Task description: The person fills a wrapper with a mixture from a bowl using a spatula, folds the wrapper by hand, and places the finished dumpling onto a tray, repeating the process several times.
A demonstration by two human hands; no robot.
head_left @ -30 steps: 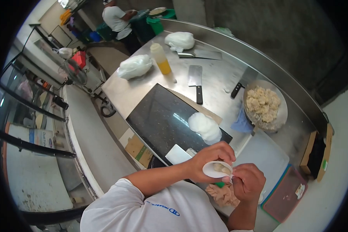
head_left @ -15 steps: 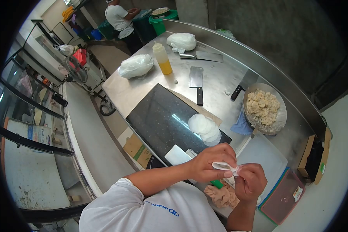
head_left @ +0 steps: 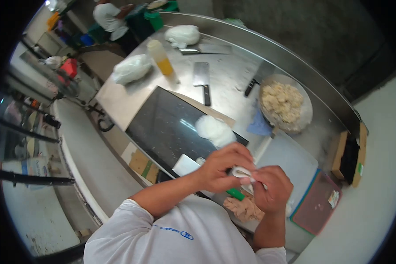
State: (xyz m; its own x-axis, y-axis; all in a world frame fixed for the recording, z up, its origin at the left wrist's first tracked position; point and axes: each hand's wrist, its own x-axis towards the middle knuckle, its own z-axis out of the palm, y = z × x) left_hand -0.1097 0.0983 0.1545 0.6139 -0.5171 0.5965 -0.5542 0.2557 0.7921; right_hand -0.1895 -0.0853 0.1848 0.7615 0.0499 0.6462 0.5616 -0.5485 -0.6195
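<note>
Between my two hands, close in front of my chest, is a round white dumpling wrapper (head_left: 243, 172), folded over with a loop-shaped opening facing up. My left hand (head_left: 224, 166) pinches one side of it, and the fingers of my right hand (head_left: 273, 187) press the other edge together. What lies inside the fold is hidden. Just beyond my left hand, a fanned stack of white wrappers (head_left: 214, 130) rests on a black stone slab (head_left: 156, 119). Below my hands, a pinkish mass of filling (head_left: 242, 207) shows beside a green handle (head_left: 236, 194).
A bowl of pale chunky mixture (head_left: 282, 101) stands right of a cleaver (head_left: 201, 77). Further back are a squeeze bottle (head_left: 160, 57) and white plastic bags (head_left: 132, 69). A translucent board (head_left: 290, 163) and red-edged board (head_left: 317, 202) lie right. Another person (head_left: 108, 20) works behind.
The view has swung, shifting the table up and left in the picture. My hands stay together on the wrapper, and its opening now looks like a tighter, rounder loop.
</note>
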